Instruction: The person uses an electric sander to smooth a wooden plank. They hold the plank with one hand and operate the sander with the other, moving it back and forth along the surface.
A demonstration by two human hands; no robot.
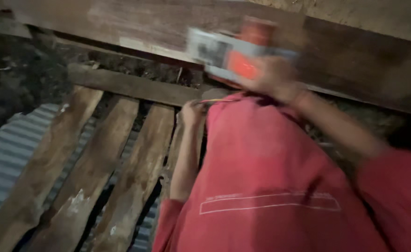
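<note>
Two hands, right (272, 77) gripping a blurred orange-grey power tool (233, 49), perhaps a sander, left (192, 113) pinching a pencil (215, 100), plank (168, 25)

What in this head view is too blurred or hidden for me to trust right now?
- Right hand: motion blur hides its grip on the orange and grey tool.
- Tool's kind: smeared, unclear.
- Left hand: small, dim; the thin item at its fingertips is unreadable.
- Planks: lower ends cut by the frame; the red shirt covers the rest.
</note>
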